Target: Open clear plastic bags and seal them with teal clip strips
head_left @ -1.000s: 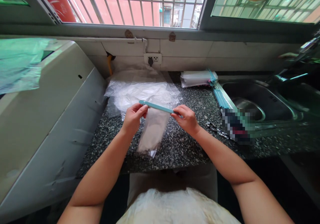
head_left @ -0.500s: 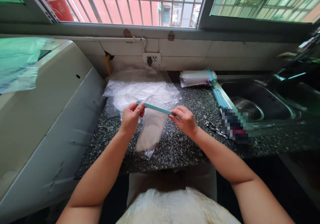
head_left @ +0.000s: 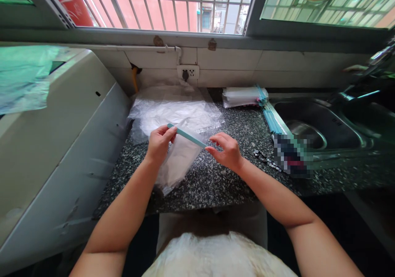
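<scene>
A clear plastic bag (head_left: 178,161) hangs over the counter from a slim teal strip (head_left: 189,137) that runs along its top edge. My left hand (head_left: 158,144) pinches the strip's left end between thumb and fingers. At the lower right end, my right hand (head_left: 227,150) has its thumb and fingers parted; the thumb tip is at or very near the strip's tip. The bag slants down to the left, part of it behind my left hand. Just beyond lies a spread pile of clear plastic bags (head_left: 182,110).
A bundle of clear bags (head_left: 240,97) lies by the wall, with several teal strips (head_left: 271,119) beside the sink (head_left: 333,122). A small chain-like item (head_left: 267,160) and a blurred-out object (head_left: 291,155) are at the right. A white appliance (head_left: 61,145) borders the dark speckled counter (head_left: 212,182).
My right fingers have opened away from the strip's right end. That end has dipped, and the bag has swung down and to the left. My left hand keeps its pinch.
</scene>
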Tool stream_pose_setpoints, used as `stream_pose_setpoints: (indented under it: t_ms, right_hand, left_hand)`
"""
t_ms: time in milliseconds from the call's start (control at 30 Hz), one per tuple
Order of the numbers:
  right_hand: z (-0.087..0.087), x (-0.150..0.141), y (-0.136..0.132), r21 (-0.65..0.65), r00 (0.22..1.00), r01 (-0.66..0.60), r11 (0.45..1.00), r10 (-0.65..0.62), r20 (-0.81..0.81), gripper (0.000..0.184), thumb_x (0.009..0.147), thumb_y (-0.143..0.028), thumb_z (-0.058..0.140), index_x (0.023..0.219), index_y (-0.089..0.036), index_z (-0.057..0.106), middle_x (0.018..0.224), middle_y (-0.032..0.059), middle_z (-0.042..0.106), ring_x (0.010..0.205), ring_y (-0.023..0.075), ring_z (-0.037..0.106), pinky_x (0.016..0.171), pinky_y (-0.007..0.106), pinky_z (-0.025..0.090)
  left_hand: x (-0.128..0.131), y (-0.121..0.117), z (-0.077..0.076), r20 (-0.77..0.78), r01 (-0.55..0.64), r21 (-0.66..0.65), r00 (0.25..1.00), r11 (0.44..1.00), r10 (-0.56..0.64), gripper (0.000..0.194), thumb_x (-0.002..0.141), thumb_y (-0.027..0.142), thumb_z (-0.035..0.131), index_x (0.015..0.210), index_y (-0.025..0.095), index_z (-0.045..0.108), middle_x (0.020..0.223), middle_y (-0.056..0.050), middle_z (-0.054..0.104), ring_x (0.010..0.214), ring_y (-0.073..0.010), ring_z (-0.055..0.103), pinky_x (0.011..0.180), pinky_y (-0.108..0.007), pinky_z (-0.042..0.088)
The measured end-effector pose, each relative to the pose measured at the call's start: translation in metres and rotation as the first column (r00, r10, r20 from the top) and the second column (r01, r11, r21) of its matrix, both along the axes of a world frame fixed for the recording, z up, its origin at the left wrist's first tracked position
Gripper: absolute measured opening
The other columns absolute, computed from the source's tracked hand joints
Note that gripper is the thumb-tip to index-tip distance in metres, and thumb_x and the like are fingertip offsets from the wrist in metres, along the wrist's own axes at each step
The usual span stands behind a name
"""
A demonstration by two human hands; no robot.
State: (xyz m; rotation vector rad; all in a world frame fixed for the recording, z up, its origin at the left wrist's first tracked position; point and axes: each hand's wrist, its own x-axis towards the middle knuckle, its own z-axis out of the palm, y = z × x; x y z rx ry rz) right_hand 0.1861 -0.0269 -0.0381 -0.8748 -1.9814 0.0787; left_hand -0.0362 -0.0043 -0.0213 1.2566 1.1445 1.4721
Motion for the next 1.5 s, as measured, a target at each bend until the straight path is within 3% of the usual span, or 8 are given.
stream_pose_setpoints:
  t_ms: [100,167,333,433,567,900,1500]
  right_hand:
    - [0.002,0.0,0.0,-0.181,0.993,-0.013,0.983,-0.008,-0.116,0.028,0.084,-0.045,0.056,0.087,-0.017,0.061,0.075,0.0044,0.061,0.064,0.013,0.052,0.061,0.028,0.046]
    - [0.003,-0.001,0.001,-0.325,0.982,-0.08,0.942,0.018,-0.188,0.028,0.081,-0.045,0.059,0.088,-0.017,0.06,0.079,0.0044,0.061,0.064,0.0121,0.053,0.06,0.027,0.045]
    - [0.002,-0.006,0.002,-0.613,0.951,-0.296,0.733,0.169,-0.258,0.028,0.076,-0.043,0.062,0.084,-0.017,0.06,0.075,0.0006,0.06,0.06,0.0091,0.048,0.056,0.023,0.039]
    - [0.001,-0.008,0.0,-0.665,0.944,-0.331,0.669,0.232,-0.236,0.028,0.074,-0.044,0.063,0.076,-0.016,0.057,0.064,-0.0044,0.049,0.056,0.0073,0.038,0.053,0.022,0.032]
    - [-0.001,-0.01,-0.003,-0.67,0.939,-0.343,0.659,0.268,-0.217,0.034,0.072,-0.042,0.063,0.059,-0.018,0.043,0.056,-0.008,0.03,0.052,0.0056,0.027,0.05,0.022,0.023]
    - [-0.003,-0.01,-0.004,-0.663,0.924,-0.377,0.647,0.314,-0.219,0.023,0.076,-0.033,0.06,0.064,-0.016,0.053,0.055,-0.0069,0.036,0.053,0.0061,0.03,0.05,0.021,0.026]
    - [-0.006,-0.011,-0.003,-0.693,0.925,-0.377,0.614,0.282,-0.253,0.025,0.075,-0.033,0.06,0.06,-0.016,0.05,0.053,-0.0073,0.032,0.05,0.0054,0.028,0.047,0.021,0.023]
  left_hand:
    - [0.004,-0.003,0.001,-0.051,0.088,-0.031,0.995,0.996,-0.09,0.026,0.066,0.03,0.063,0.048,0.017,0.051,0.045,0.003,0.045,0.046,-0.0071,0.037,0.046,-0.021,0.029]
    - [0.008,-0.007,0.002,-0.086,0.166,-0.055,0.982,0.985,-0.171,0.026,0.065,0.032,0.063,0.049,0.016,0.052,0.046,0.003,0.045,0.046,-0.0075,0.037,0.046,-0.021,0.029]
    - [0.016,-0.015,0.006,-0.125,0.276,-0.097,0.95,0.956,-0.287,0.027,0.064,0.038,0.065,0.052,0.015,0.054,0.047,0.004,0.041,0.048,-0.0077,0.033,0.044,-0.021,0.026]
    - [0.017,-0.017,0.008,-0.121,0.288,-0.096,0.947,0.953,-0.299,0.029,0.064,0.039,0.066,0.053,0.015,0.054,0.048,0.004,0.04,0.048,-0.0073,0.032,0.044,-0.021,0.025]
    - [0.018,-0.017,0.011,-0.109,0.307,-0.101,0.942,0.946,-0.318,0.031,0.062,0.041,0.069,0.053,0.015,0.054,0.049,0.004,0.041,0.048,-0.007,0.033,0.044,-0.02,0.027]
    - [0.019,-0.018,0.012,-0.134,0.345,-0.093,0.925,0.934,-0.355,0.034,0.063,0.042,0.069,0.053,0.016,0.05,0.05,0.004,0.039,0.047,-0.0069,0.032,0.043,-0.02,0.027]
    - [0.019,-0.018,0.011,-0.169,0.358,-0.052,0.917,0.932,-0.361,0.033,0.066,0.041,0.067,0.053,0.016,0.048,0.049,0.005,0.036,0.047,-0.0066,0.029,0.043,-0.021,0.024]
